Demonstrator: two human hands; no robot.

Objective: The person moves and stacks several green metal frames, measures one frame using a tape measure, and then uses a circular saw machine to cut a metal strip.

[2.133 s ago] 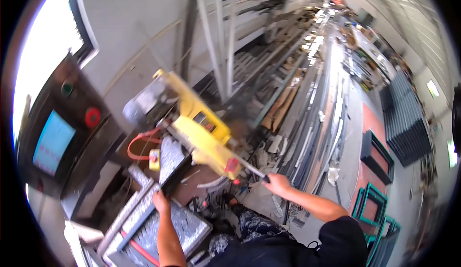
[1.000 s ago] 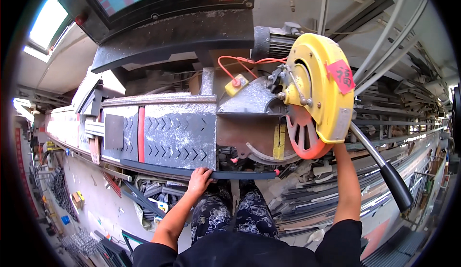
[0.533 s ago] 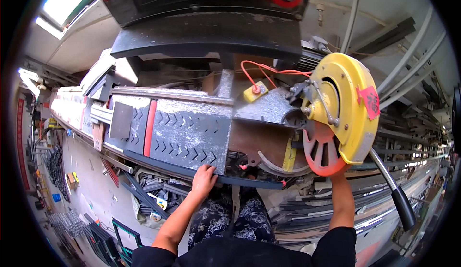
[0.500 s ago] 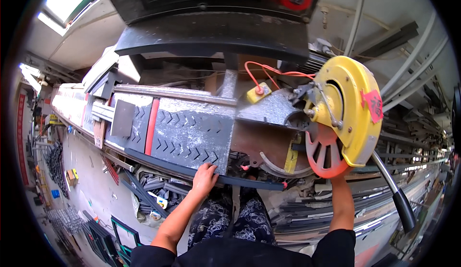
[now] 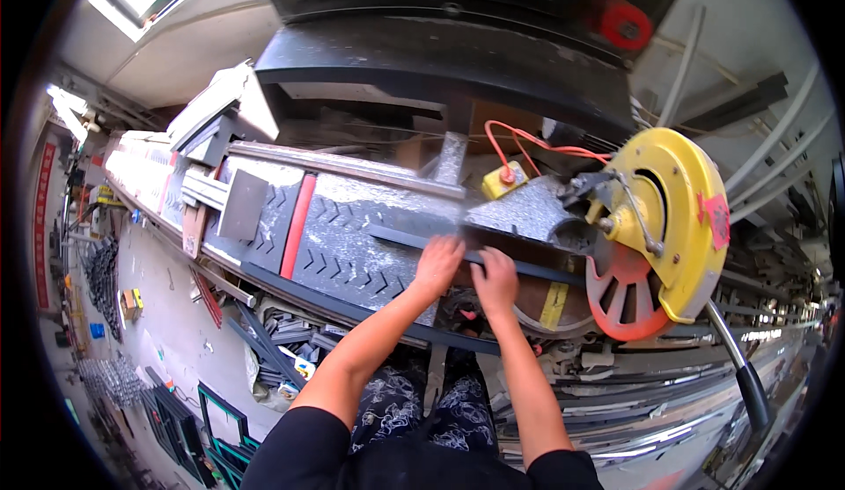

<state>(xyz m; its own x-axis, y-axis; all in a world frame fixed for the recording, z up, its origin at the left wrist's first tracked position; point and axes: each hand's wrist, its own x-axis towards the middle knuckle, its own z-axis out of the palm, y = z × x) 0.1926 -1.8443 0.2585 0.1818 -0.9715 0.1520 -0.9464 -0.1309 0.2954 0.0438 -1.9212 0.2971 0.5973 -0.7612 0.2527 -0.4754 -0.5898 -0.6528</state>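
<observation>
A dark grey profile strip (image 5: 400, 238) lies at a slant across the metal saw table (image 5: 339, 257). Its right part reaches toward the red slotted guard (image 5: 627, 296) of a cutting saw with a yellow blade cover (image 5: 682, 191). My left hand (image 5: 440, 265) has its fingers curled over the middle of the strip. Close to its right, my right hand (image 5: 495, 280) also grips the strip, fingers bent over the far side. Both thumbs are partly hidden. A long dark bar (image 5: 304, 294) runs along the table's front edge, nearer to me.
A black lever handle (image 5: 750, 393) sticks out at the right of the saw. A yellow switch box (image 5: 504, 180) with an orange cable sits behind the table. A clamp block (image 5: 242, 206) stands at the left. Long profiles (image 5: 598, 402) are stacked at lower right.
My left hand has left the front bar and moved up and right. My right hand has come left from behind the saw guard. Both now hold the strip; the view has shifted.
</observation>
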